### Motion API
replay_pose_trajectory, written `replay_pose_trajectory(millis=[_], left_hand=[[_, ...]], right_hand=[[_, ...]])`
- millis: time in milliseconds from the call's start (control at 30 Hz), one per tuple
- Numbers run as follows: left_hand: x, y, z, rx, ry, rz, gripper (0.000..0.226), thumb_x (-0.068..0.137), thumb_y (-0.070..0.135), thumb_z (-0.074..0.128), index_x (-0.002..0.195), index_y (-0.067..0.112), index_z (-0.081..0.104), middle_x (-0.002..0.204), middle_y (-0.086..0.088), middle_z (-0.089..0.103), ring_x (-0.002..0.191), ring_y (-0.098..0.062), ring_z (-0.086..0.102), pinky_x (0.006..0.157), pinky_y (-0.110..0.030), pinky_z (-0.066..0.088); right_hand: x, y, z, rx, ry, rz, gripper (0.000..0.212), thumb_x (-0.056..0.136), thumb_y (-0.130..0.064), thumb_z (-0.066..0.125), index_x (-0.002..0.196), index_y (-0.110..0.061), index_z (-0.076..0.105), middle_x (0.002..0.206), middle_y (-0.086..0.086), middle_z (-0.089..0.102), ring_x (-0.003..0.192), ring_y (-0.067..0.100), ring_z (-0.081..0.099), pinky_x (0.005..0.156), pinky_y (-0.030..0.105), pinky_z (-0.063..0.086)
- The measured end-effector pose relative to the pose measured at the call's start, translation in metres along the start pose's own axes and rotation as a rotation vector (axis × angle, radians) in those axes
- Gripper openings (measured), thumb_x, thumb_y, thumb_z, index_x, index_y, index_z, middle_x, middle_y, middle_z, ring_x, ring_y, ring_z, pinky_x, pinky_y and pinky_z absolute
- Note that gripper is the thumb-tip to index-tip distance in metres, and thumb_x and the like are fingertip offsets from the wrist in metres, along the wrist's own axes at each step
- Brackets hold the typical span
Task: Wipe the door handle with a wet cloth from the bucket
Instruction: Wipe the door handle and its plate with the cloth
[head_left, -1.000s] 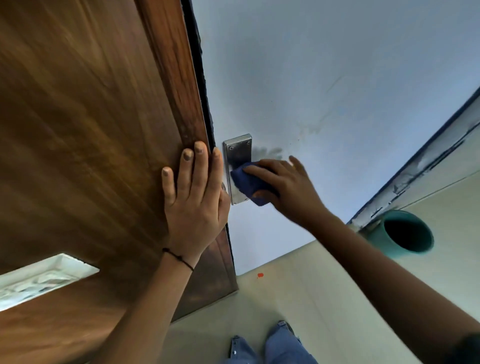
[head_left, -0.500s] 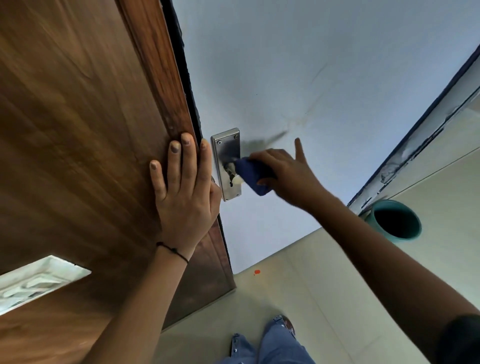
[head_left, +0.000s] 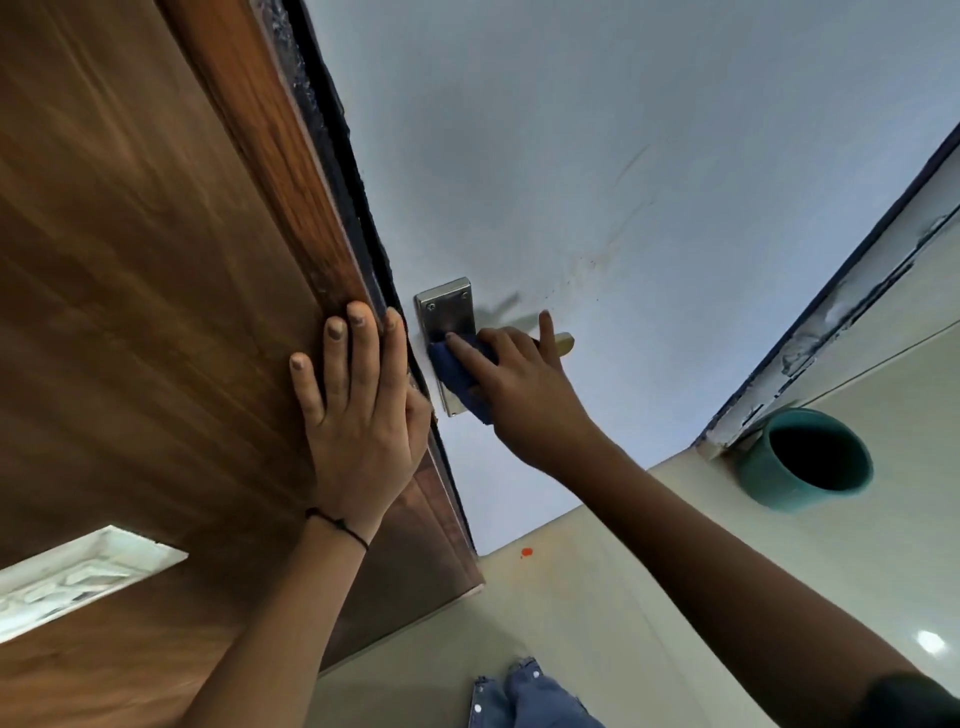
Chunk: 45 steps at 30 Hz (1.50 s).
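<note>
A silver handle plate (head_left: 447, 309) is fixed on the far face of the brown wooden door (head_left: 130, 312), and a brass-coloured lever tip (head_left: 563, 343) sticks out to the right. My right hand (head_left: 519, 395) presses a dark blue cloth (head_left: 460, 376) against the plate's lower part and covers most of the lever. My left hand (head_left: 358, 410) lies flat on the door's near face by its edge, fingers spread, holding nothing. A teal bucket (head_left: 805, 462) stands on the floor at the right.
A pale blue wall (head_left: 623, 182) is behind the handle. A chipped dark-edged frame (head_left: 831, 322) runs up beside the bucket. The floor (head_left: 597, 597) is beige tile with a small red spot. My jeans legs (head_left: 519, 701) show at the bottom.
My right hand has slid the cloth back along the lever onto the plate, now covering the keyhole area. The left hand stays flat on the door.
</note>
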<state>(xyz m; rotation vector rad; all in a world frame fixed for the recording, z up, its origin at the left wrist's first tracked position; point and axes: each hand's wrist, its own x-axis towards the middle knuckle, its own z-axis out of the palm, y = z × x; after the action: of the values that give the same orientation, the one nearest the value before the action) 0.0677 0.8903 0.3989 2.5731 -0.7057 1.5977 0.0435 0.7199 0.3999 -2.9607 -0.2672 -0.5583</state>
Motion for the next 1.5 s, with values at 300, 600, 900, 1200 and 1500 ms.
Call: replay_pose_trajectory(millis=[300,600,900,1200,1500], left_hand=[[-0.004,0.007,0.002,0.016,-0.011,-0.048,0.071,0.095,0.019,0.042,0.154,0.013,0.003,0.161,0.000,-0.020,0.149,-0.016,-0.018,0.120,-0.039,-0.013],[-0.006,0.003,-0.001,0.020,-0.024,-0.021,0.071,0.095,0.021,0.046,0.154,0.014,0.007,0.162,-0.001,-0.017,0.150,-0.017,-0.013,0.121,-0.037,-0.008],[-0.009,-0.010,-0.006,0.032,-0.056,0.085,0.072,0.095,0.029,0.051,0.153,0.012,0.012,0.155,-0.016,0.017,0.150,-0.019,-0.011,0.121,-0.038,-0.006],[-0.009,-0.017,-0.009,-0.044,-0.042,0.136,0.069,0.095,0.029,0.048,0.153,0.011,0.016,0.156,-0.012,0.021,0.147,-0.026,0.010,0.121,-0.036,-0.003],[-0.008,-0.015,-0.011,-0.054,-0.046,0.147,0.067,0.093,0.025,0.047,0.153,0.011,0.018,0.159,-0.002,0.005,0.146,-0.026,0.011,0.121,-0.037,-0.003]], right_hand=[[-0.001,0.010,0.000,-0.127,-0.006,-0.102,0.056,0.087,-0.012,0.046,0.143,-0.019,0.042,0.131,0.017,0.057,0.123,0.035,0.052,0.113,0.068,0.010],[-0.012,0.079,0.015,0.203,-0.002,0.202,0.049,0.092,-0.011,0.050,0.139,-0.026,0.044,0.133,0.000,0.051,0.127,0.024,0.045,0.114,0.066,0.006],[-0.017,0.030,0.036,1.375,0.280,0.739,0.055,0.103,-0.017,0.039,0.152,-0.017,0.014,0.148,0.012,0.038,0.114,0.022,0.051,0.075,0.017,0.056],[0.004,-0.031,0.031,2.114,0.537,1.083,0.041,0.104,-0.025,0.033,0.143,-0.011,0.032,0.125,0.008,0.052,0.107,0.022,0.052,0.080,0.027,0.044],[0.002,-0.058,0.046,2.146,0.370,1.060,0.040,0.103,-0.031,0.032,0.141,-0.017,0.034,0.146,0.010,0.045,0.136,0.034,0.042,0.114,0.052,0.032]])
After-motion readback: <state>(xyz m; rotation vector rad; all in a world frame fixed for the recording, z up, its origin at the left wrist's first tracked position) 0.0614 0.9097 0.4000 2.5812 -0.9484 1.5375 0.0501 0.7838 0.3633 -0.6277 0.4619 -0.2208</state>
